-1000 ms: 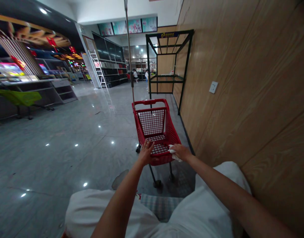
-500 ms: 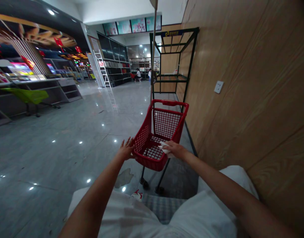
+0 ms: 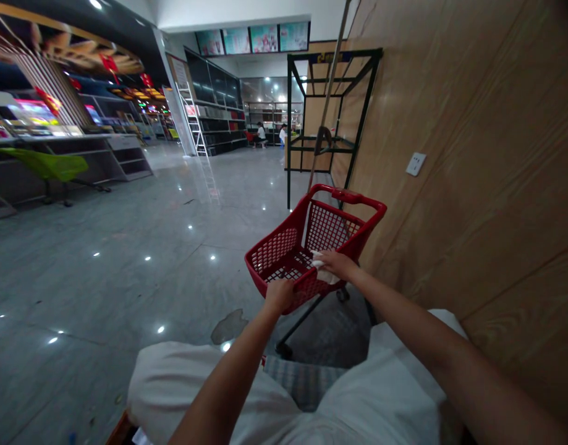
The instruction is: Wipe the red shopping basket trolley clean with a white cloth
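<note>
Since the earlier frame, the red shopping cart (image 3: 306, 289) has turned so that its handle end swings toward the wooden wall (image 3: 473, 154), and the left hand (image 3: 280, 295) has shifted from its side to its near rim. That hand is clamped on the rim, its fingertips hidden; the right hand (image 3: 340, 264) is closed on a white cloth (image 3: 329, 277) against the cart's right-hand rim. The cart stands just in front of the person's white trousers (image 3: 172, 371), with the wall hemming it in on the right. A pole (image 3: 330, 86) rises by the cart's handle, and behind the cart a dark metal frame (image 3: 289, 123) blocks part of the way. Left of the cart's near end lies a floor stain (image 3: 228, 326); well left of the cart are a green chair (image 3: 47, 165) and a counter (image 3: 126, 157). Far beyond the cart stand a ladder (image 3: 195, 123) and shelves (image 3: 221, 117).
</note>
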The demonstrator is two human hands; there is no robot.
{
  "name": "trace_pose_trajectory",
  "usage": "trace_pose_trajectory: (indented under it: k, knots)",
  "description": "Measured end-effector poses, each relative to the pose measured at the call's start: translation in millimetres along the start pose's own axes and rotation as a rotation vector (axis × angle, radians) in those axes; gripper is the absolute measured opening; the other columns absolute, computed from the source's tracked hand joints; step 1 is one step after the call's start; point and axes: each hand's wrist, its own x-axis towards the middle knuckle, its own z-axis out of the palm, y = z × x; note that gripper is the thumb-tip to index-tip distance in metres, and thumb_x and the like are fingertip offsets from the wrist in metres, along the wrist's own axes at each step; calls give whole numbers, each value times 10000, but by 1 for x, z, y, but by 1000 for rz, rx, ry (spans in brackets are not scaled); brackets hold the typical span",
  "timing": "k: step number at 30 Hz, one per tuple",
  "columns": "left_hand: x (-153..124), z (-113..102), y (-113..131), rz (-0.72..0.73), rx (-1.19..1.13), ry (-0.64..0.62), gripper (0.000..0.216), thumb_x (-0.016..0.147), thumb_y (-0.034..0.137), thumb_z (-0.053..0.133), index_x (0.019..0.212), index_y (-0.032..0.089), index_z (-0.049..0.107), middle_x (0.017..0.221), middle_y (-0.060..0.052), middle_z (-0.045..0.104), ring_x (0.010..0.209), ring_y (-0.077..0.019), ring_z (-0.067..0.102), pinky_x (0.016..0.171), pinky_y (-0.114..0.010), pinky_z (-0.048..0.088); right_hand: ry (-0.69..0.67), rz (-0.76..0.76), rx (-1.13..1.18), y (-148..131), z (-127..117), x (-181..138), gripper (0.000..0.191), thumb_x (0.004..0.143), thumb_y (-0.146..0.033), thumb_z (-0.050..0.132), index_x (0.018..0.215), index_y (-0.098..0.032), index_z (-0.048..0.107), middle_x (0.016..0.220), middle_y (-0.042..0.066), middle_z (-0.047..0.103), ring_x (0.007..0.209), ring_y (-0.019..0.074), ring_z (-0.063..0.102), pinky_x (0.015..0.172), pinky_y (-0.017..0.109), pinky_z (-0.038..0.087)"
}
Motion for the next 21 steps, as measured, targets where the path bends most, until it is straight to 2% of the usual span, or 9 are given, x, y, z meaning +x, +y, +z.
trace_pose_trajectory:
  k: [2,7,9,11,15,17,19,21]
  knots:
    - [2,-1,-1,-40,11,11,413,848,487,474,951,152,692,927,-154,693,899,-262,653,794,-347,486,-8,-32,-12,-8,2,3,273,909,-257,483,1144,-205,612,1167,90,612,1062,185,553,925,309,418]
    - [4,-5,4,-50,-11,27,372,872,409,444,985,159,695,942,-148,696,923,-250,651,815,-335,476,35,-179,-50,-65,28,11,283,908,-223,473,1165,-181,584,1184,108,598,1091,189,536,1014,368,334]
    - [4,-8,2,-41,-13,13,353,858,413,469,981,177,701,940,-133,699,938,-248,648,831,-328,470,40,-165,-88,-68,30,9,296,916,-253,469,1191,-195,563,1150,101,611,1076,192,543,1027,389,312]
    - [5,-10,-3,-34,7,9,363,844,446,480,972,192,705,938,-124,701,943,-254,647,837,-331,470,38,-96,-133,-50,23,4,304,928,-302,454,1204,-218,551,1124,89,624,1049,195,558,1034,416,293]
    - [10,-10,-9,-8,70,6,372,829,459,491,956,184,707,925,-133,704,917,-273,654,810,-346,486,66,57,-212,22,-5,-15,319,932,-315,444,1222,-224,541,1187,88,609,1115,226,524,1063,484,218]
    - [13,-9,-8,1,84,4,367,828,451,493,950,179,707,921,-138,704,904,-278,658,795,-352,494,108,114,-232,49,-14,-23,328,932,-305,437,1233,-216,535,1245,95,579,1174,247,480,1072,514,179]
    - [16,-7,-3,3,82,5,369,826,453,494,956,179,704,923,-139,705,904,-280,659,788,-355,499,131,130,-225,52,-14,-25,326,936,-295,418,1219,-193,544,1258,105,570,1178,246,474,1070,494,194]
    - [20,-5,1,-1,75,5,380,827,464,490,963,178,701,927,-140,704,910,-282,658,788,-359,501,127,80,-201,33,-3,-20,315,940,-281,395,1178,-170,570,1232,111,583,1143,229,495,1053,443,243]
